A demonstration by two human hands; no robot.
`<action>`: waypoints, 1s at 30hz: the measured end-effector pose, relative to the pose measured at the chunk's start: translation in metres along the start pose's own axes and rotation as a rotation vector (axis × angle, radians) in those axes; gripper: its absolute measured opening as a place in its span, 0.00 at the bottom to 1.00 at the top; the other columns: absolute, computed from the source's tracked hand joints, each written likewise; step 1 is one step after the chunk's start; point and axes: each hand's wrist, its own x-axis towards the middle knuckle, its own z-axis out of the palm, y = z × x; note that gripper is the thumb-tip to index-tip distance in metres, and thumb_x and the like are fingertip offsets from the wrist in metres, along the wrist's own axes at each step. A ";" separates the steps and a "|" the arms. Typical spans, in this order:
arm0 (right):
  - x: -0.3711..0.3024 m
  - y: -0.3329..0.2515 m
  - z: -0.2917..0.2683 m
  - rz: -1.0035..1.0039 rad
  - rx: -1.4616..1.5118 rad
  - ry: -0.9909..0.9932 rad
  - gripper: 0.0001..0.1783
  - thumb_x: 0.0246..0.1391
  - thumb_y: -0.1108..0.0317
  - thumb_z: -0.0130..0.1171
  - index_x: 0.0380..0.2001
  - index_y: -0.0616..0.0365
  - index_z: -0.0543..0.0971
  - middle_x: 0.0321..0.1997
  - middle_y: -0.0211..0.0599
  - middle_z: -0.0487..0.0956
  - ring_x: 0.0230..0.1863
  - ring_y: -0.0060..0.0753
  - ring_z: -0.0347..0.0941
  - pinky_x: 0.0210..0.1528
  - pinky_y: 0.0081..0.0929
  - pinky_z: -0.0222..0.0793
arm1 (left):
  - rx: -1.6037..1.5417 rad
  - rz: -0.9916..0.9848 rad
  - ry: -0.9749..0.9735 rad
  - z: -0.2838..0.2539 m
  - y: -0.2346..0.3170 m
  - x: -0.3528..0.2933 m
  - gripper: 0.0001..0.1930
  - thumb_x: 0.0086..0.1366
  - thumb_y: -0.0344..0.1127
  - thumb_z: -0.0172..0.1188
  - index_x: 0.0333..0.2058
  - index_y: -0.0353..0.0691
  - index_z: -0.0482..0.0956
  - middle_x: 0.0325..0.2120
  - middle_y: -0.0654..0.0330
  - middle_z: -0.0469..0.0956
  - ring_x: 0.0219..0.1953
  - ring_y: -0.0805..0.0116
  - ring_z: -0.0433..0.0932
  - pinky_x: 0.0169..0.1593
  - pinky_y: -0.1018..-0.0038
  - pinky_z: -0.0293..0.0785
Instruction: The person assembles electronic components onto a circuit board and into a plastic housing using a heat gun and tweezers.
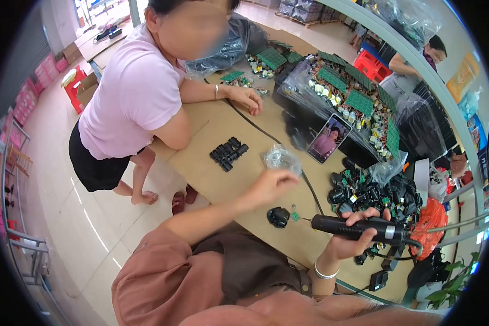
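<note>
My right hand (344, 245) is wrapped round a black electric screwdriver (339, 226), held level with its bit toward the left. Just off the bit lies a small green circuit board (295, 215), next to a rounded black plastic housing (278, 217) on the table. Over the table's middle is my left hand (271, 187), its fingers bent together; whatever may be in them is hidden. Close beyond it sits a clear plastic bag (282, 159) with small bits in it, too small to name.
Several black plastic parts (229, 153) stand in rows at the left. A phone (328, 138) leans against a box heaped with green circuit boards (359, 101). Black housings (358, 190) pile up at the right. A cable (307, 182) crosses the table. A co-worker (130, 92) leans on the far-left edge.
</note>
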 end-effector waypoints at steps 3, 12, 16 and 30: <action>-0.007 -0.009 0.015 -0.061 0.049 -0.044 0.31 0.57 0.49 0.49 0.54 0.58 0.56 0.35 0.38 0.68 0.23 0.25 0.67 0.30 0.31 0.75 | -0.130 -0.173 -0.060 0.017 -0.006 -0.031 0.08 0.60 0.32 0.58 0.36 0.36 0.79 0.26 0.64 0.79 0.28 0.82 0.72 0.35 0.80 0.71; -0.017 -0.004 0.018 0.054 0.017 -0.029 0.35 0.51 0.47 0.57 0.52 0.56 0.56 0.34 0.37 0.66 0.20 0.26 0.67 0.23 0.25 0.70 | 0.069 0.074 0.258 -0.031 -0.020 0.041 0.07 0.59 0.32 0.57 0.33 0.35 0.79 0.26 0.55 0.80 0.29 0.67 0.79 0.35 0.74 0.72; -0.017 -0.006 0.016 0.038 0.031 -0.028 0.30 0.55 0.50 0.53 0.52 0.56 0.58 0.35 0.38 0.66 0.22 0.27 0.67 0.25 0.27 0.71 | 0.364 0.118 0.098 -0.043 -0.032 0.069 0.07 0.56 0.32 0.56 0.33 0.39 0.79 0.27 0.49 0.78 0.32 0.53 0.77 0.38 0.67 0.72; -0.030 -0.024 0.010 0.059 0.140 -0.091 0.33 0.51 0.49 0.59 0.54 0.51 0.57 0.33 0.37 0.64 0.18 0.28 0.65 0.19 0.25 0.69 | -0.460 -0.330 -0.249 0.012 0.002 -0.061 0.06 0.62 0.29 0.56 0.36 0.36 0.77 0.30 0.66 0.77 0.33 0.82 0.73 0.37 0.84 0.69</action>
